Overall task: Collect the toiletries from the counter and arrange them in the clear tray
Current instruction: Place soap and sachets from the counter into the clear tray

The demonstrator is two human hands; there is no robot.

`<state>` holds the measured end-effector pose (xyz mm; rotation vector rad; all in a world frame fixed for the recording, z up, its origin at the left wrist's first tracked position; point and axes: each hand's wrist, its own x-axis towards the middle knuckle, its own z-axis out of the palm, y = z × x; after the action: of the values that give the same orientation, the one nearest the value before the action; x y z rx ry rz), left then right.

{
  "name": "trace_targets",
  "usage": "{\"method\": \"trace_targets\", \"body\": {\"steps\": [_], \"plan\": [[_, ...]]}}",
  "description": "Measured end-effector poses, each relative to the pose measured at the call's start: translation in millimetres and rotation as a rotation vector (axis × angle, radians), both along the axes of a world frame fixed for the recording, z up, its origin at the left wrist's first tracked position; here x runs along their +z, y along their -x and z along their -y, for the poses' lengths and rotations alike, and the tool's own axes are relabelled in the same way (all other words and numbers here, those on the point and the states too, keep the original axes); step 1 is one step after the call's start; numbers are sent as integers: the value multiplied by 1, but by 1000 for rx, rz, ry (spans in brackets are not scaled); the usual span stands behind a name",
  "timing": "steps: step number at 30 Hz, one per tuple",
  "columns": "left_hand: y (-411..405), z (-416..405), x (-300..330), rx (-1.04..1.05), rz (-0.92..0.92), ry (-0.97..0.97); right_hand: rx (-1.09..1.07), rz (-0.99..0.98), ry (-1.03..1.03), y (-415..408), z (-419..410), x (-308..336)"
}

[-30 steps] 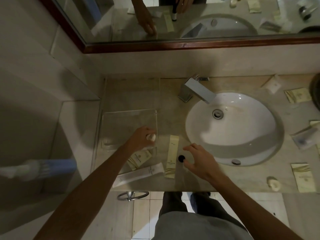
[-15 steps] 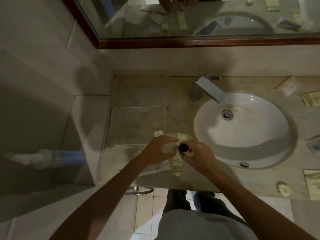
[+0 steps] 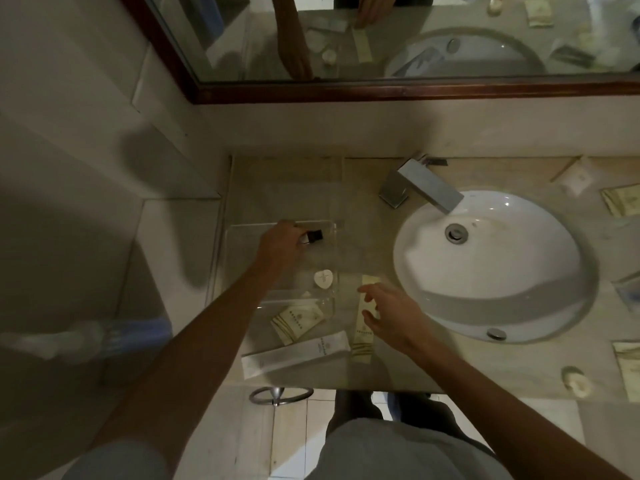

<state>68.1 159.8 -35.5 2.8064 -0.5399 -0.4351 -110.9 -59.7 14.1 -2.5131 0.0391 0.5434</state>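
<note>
The clear tray (image 3: 242,230) lies on the counter left of the sink. My left hand (image 3: 280,242) is over its far side, shut on a small bottle with a black cap (image 3: 311,236). A round white soap (image 3: 323,278) rests inside the tray near its right wall. My right hand (image 3: 391,315) hovers open, fingers spread, over a long cream sachet (image 3: 364,327) lying right of the tray. A square cream packet (image 3: 298,322) and a white tube (image 3: 296,355) lie on the counter just in front of the tray.
The white sink (image 3: 491,268) and its steel tap (image 3: 420,187) take the counter's middle. Several more packets (image 3: 621,200) and a round soap (image 3: 576,381) lie right of the sink. A mirror (image 3: 415,36) runs along the back wall. A towel ring (image 3: 280,394) hangs below the counter edge.
My left hand took the black-capped bottle from my right hand and carried it to the tray's far side. The right hand opened and dropped over the long sachet.
</note>
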Motion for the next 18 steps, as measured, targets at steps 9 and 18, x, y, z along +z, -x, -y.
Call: {"method": "trace_targets", "body": {"steps": [9,18], "plan": [[7,-1,-16,-12,150,106,24,-3,41,5,-9,-4],[2,9,-25,292,-21,258,356,254,290,-77,-68,-31]]}}
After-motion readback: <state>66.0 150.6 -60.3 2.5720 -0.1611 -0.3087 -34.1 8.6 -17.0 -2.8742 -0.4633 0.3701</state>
